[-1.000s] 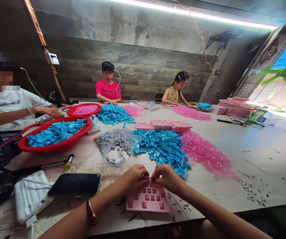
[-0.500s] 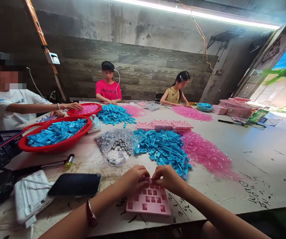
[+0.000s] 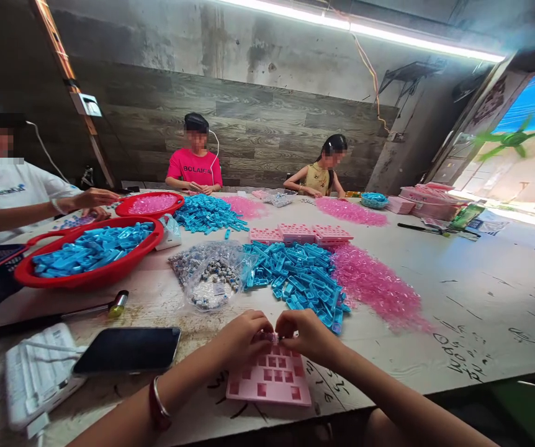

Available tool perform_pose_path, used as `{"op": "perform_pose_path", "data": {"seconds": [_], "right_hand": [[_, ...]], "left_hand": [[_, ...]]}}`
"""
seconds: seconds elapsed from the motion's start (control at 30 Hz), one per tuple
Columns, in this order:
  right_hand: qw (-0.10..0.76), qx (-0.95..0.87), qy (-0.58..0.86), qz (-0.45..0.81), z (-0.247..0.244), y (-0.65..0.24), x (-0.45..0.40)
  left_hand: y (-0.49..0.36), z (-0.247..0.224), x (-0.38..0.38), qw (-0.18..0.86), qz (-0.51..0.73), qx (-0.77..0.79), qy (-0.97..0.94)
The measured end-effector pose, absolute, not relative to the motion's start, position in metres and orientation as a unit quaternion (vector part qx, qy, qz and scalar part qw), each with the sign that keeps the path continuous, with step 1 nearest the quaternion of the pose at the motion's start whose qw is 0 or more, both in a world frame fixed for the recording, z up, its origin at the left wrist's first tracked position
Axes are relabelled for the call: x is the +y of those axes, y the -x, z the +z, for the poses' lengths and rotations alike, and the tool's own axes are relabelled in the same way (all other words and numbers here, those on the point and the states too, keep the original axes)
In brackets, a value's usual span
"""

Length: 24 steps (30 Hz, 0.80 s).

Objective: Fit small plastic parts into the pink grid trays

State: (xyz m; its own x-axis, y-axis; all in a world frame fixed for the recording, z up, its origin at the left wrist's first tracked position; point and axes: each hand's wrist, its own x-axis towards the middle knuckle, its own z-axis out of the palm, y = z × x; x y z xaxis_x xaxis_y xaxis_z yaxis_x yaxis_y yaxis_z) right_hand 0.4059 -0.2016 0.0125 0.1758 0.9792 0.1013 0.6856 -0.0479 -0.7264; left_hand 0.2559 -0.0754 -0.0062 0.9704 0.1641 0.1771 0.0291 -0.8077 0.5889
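Observation:
My left hand [image 3: 254, 329] and my right hand [image 3: 302, 332] meet over the far edge of a pink tray [image 3: 267, 394] with square recesses. The fingers of both are pinched together. A tiny shiny piece shows between the fingertips, too small and too covered to name. Just beyond my hands lies a heap of blue, narrow, open plastic pieces [image 3: 298, 273]. To its right spreads a pile of clear pink plastic pieces [image 3: 377, 285]. A clear bag of small patterned beads [image 3: 211, 279] lies beyond my left hand.
A phone [image 3: 128, 351] and a white power bank [image 3: 39, 372] lie at the left. Behind them stands a red basin [image 3: 149, 257] of blue pieces. More pink trays [image 3: 298, 233] are stacked beyond the heap. Across the table [image 3: 435, 261], several people handle small pieces.
The whole view has shifted slightly, so things sit further left. Both my hands stay pinched at the tray's far edge, closer down to it. The co-worker at left has moved a hand.

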Motion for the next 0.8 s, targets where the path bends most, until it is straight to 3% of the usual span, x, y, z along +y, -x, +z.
{"op": "perform_pose_path", "data": {"seconds": [0.27,0.37,0.47,0.6,0.8], "right_hand": [[0.335,-0.613,0.686,0.204,0.024,-0.416,-0.203],[0.329,-0.576,0.747,0.053,0.035,-0.462,-0.221],[0.234,-0.455,0.856,-0.071,0.033,-0.516,-0.249],[0.155,-0.428,0.888,-0.057,0.007,-0.554,-0.269],[0.162,-0.443,0.881,-0.037,-0.008,-0.565,-0.265]], "left_hand": [[-0.256,-0.005,-0.075,0.318,0.105,0.051,-0.941],[-0.256,-0.004,-0.075,0.318,0.104,0.051,-0.941],[-0.255,-0.003,-0.075,0.311,0.109,0.044,-0.943],[-0.255,-0.005,-0.073,0.317,0.115,0.039,-0.941],[-0.256,-0.003,-0.072,0.317,0.094,0.041,-0.943]]}}
